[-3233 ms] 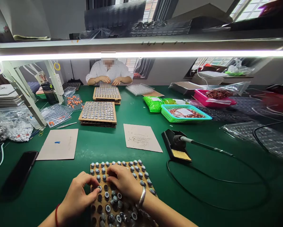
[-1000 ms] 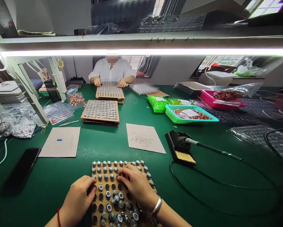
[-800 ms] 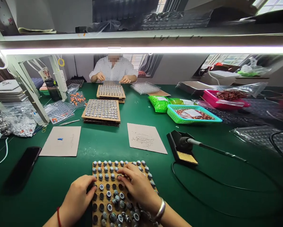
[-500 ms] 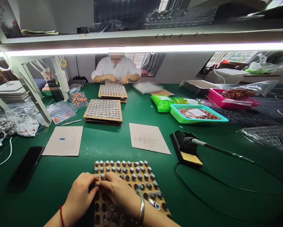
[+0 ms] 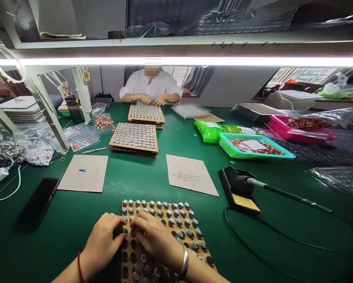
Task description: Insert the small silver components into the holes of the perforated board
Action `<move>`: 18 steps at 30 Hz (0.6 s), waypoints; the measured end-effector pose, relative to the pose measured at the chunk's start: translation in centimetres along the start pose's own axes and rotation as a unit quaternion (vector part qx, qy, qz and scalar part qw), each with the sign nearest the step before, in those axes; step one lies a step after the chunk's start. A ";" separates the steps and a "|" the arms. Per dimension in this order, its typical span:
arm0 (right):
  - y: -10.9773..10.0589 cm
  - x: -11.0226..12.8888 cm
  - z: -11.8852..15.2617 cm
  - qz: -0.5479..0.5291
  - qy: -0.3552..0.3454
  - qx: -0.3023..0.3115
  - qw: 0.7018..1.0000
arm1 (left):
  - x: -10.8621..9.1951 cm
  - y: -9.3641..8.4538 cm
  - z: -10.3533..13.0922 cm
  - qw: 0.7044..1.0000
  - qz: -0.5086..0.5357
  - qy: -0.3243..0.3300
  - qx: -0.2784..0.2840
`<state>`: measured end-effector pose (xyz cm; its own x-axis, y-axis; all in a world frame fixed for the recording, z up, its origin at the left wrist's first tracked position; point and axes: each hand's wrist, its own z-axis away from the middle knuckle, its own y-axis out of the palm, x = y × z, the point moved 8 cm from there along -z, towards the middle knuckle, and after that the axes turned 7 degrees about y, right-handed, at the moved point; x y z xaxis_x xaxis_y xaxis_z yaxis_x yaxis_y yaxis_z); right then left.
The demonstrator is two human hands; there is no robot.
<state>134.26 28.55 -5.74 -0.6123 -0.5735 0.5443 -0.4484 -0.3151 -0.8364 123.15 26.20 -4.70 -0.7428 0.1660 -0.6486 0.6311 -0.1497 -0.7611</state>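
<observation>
- While a light strip (image 5: 176,61) burns overhead at 12 o'clock, the green counter (image 5: 132,177) extends beneath, with grey walls and windows beyond.
- At 12 o'clock, a person (image 5: 151,84) in a white shirt handles the far stack (image 5: 146,114) of boards; the near stack (image 5: 134,137) stands closer.
- Phone (image 5: 39,204) at 9 o'clock; soldering iron (image 5: 255,182) in its stand (image 5: 231,184) at 2 o'clock, turquoise basket (image 5: 255,155) beyond.
- Board (image 5: 204,254) carrying rows of round parts (image 5: 190,234): flat at 6 o'clock, under both hands.
- Left hand (image 5: 104,239): thumb and forefinger bent around a part at the board's 9 o'clock edge; whether firmly gripped, cannot tell.
- Right hand (image 5: 157,239): fingers curled low over the board, tips pointing to 9 o'clock, just beside the left fingertips; their closure and any held item are hidden.
</observation>
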 end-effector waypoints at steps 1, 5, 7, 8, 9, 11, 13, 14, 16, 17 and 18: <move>0.1 0.0 0.0 0.005 -0.004 -0.007 1.000 | 0.0 0.0 0.1 1.000 0.000 -0.001 0.002; 0.5 0.6 0.7 0.026 -0.049 -0.001 0.998 | 0.0 -0.1 0.5 1.000 0.000 -0.005 -0.001; 0.1 0.6 1.3 0.019 -0.060 0.003 0.998 | 0.0 -0.1 0.5 1.000 0.003 -0.005 -0.003; -0.4 0.3 1.4 0.005 -0.051 -0.004 0.999 | -0.1 -0.2 0.5 1.000 0.005 -0.004 -0.003; -1.0 -0.1 1.5 -0.011 -0.032 -0.013 0.999 | -0.2 -0.2 0.4 1.000 0.004 -0.003 -0.002; -1.8 -1.0 1.3 -0.038 0.017 -0.021 0.999 | -0.3 -0.3 0.2 1.000 -0.001 -0.002 -0.002; -1.8 -1.4 1.0 -0.042 0.044 -0.004 0.998 | -0.2 -0.4 0.0 1.000 -0.009 -0.005 -0.003; -1.4 -1.4 0.8 -0.039 0.046 0.009 0.998 | -0.2 -0.5 0.0 1.000 -0.013 -0.008 -0.003; -0.7 -1.1 0.4 -0.036 0.043 0.026 0.998 | 0.0 -0.4 0.0 1.000 -0.018 -0.015 -0.001; -0.4 -1.0 0.2 -0.036 0.042 0.029 0.998 | 0.2 -0.4 0.0 1.000 -0.019 -0.018 0.001; -0.1 -0.8 0.1 -0.037 0.043 0.032 0.998 | 0.3 -0.3 0.1 1.000 -0.021 -0.022 0.002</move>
<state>134.88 29.04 -6.09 -0.6335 -0.4806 0.6063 -0.4540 -0.4036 -0.7943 122.72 26.22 -4.65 -0.7773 0.1297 -0.6156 0.5986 -0.1481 -0.7872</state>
